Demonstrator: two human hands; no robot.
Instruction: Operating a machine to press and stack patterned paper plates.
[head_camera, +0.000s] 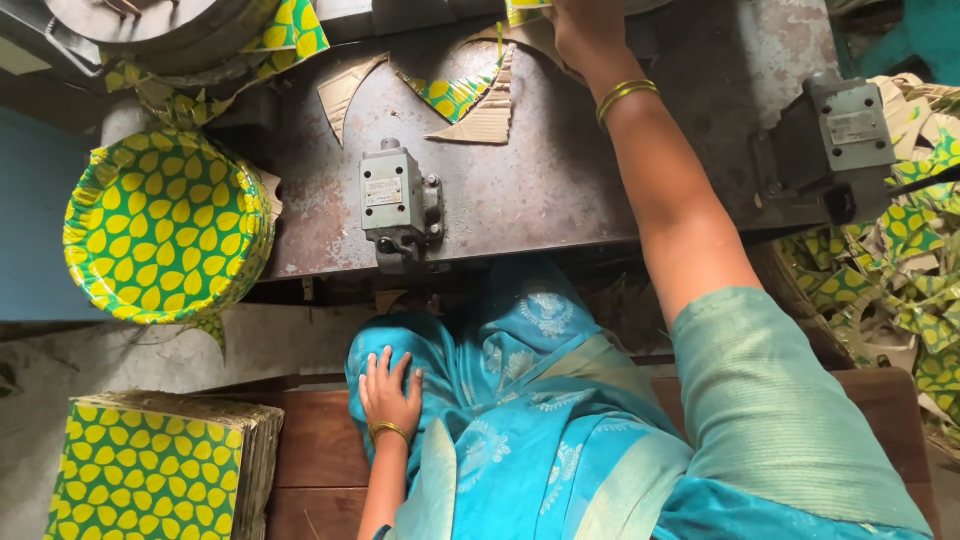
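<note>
My right hand (588, 30) reaches across the grey metal press table (560, 180) to the top edge of the view. It touches a yellow-and-green leaf-patterned paper sheet (524, 10); the fingertips are cut off by the frame, so the grip is unclear. Gold bangles sit on that wrist. My left hand (390, 393) lies flat with fingers spread on the blue cloth over my lap (520, 400), holding nothing. Curved paper offcuts (470, 95) lie on the table just left of my right forearm.
A stack of pressed leaf-patterned paper plates (165, 228) stands at the left. A pile of square patterned sheets (150, 470) sits at the bottom left. A small grey valve block (398, 200) is mounted on the table front, a second block (838, 140) at right. Scrap trimmings (900, 280) fill the right side.
</note>
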